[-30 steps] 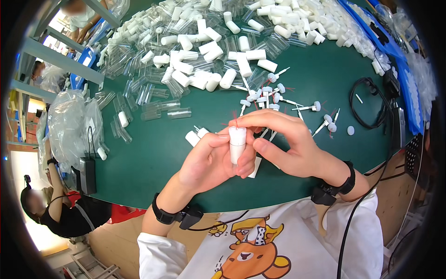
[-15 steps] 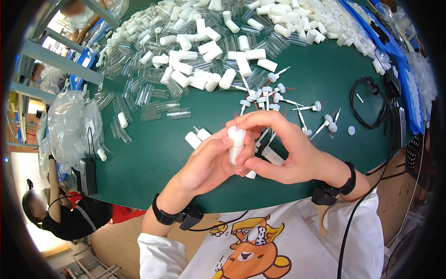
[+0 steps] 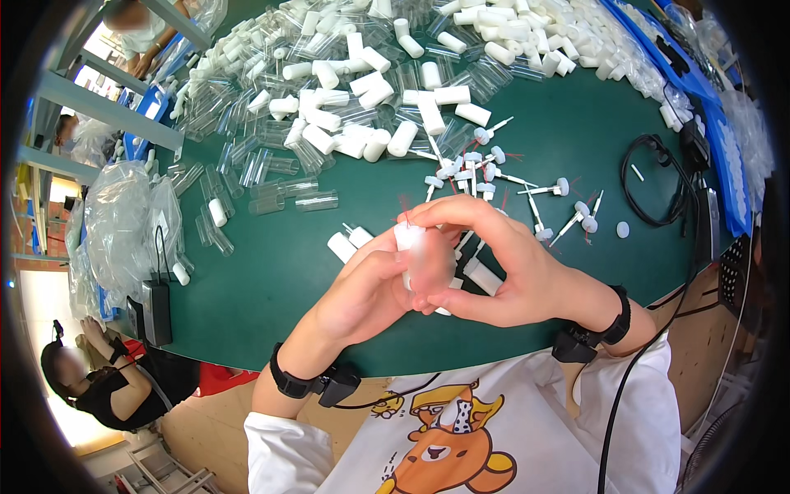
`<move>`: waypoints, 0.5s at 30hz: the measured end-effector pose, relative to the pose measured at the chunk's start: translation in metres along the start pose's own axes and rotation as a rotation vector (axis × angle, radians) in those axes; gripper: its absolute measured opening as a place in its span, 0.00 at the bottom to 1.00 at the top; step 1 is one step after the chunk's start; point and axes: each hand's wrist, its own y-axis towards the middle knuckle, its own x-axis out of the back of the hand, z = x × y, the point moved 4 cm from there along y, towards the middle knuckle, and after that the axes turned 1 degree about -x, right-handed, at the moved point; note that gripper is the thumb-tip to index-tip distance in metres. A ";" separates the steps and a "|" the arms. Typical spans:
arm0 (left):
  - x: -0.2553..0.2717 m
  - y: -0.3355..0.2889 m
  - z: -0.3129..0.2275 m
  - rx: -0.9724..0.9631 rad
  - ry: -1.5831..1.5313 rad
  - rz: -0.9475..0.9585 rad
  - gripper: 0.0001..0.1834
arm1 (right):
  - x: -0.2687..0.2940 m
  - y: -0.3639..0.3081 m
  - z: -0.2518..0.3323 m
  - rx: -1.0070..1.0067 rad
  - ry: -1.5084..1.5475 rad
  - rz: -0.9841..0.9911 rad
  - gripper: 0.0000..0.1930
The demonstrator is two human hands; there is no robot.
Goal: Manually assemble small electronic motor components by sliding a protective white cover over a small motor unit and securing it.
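Note:
Between my two hands is a white plastic cylinder [image 3: 409,238] with thin red wires sticking out of its top; fingers cover much of its body. My left hand [image 3: 362,288] is closed round it, thumb against its side. From the right, my right hand [image 3: 522,267] arches over, index fingertip at the cylinder's top edge and thumb low near the left hand's fingertips. Several white cylinders lie under and beside the hands, such as one white cylinder [image 3: 482,277] below the right palm. Just beyond are loose white stemmed caps [image 3: 469,160] with red wires.
A large heap of white cylinders [image 3: 374,90] and clear tubes [image 3: 317,201] covers the far side of the green table [image 3: 271,313]. At right lies a coiled black cable [image 3: 629,185] beside blue trays [image 3: 724,156]. Plastic bags [image 3: 127,230] and a black box [image 3: 155,313] stand left. Other people are at left.
The white cylinder has tilted and shifted slightly left in my hands, and my fingers now cover more of its body. At left, another person's arms have moved.

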 end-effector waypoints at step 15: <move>-0.004 0.002 -0.001 -0.028 0.024 0.013 0.12 | 0.000 0.000 0.000 -0.003 -0.010 0.003 0.26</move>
